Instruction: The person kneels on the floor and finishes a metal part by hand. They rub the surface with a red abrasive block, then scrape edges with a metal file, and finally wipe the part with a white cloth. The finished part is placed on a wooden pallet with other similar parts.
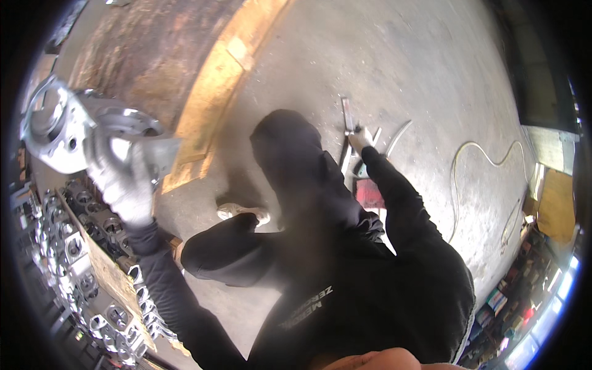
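At the left, my gloved left hand (126, 176) grips a shiny silver metal casting (74, 139) with large round openings. The casting is held up near the edge of a wooden-framed platform, and both it and the hand are slightly blurred. My right arm reaches forward, away from my body, and my gloved right hand (361, 140) is closed around a long, flat, bar-shaped metal tool (346, 111). Beside that hand lies a curved, thin tool (399, 137). A red object (369, 193) is partly hidden by my right arm.
Many similar castings (118, 316) are stacked at the lower left, with a wooden board (111, 268) between them. A wooden beam (216, 80) edges the brown platform ahead. A pale hose (456, 179) curves over the concrete floor at right. Cluttered boxes (496, 300) stand at lower right.
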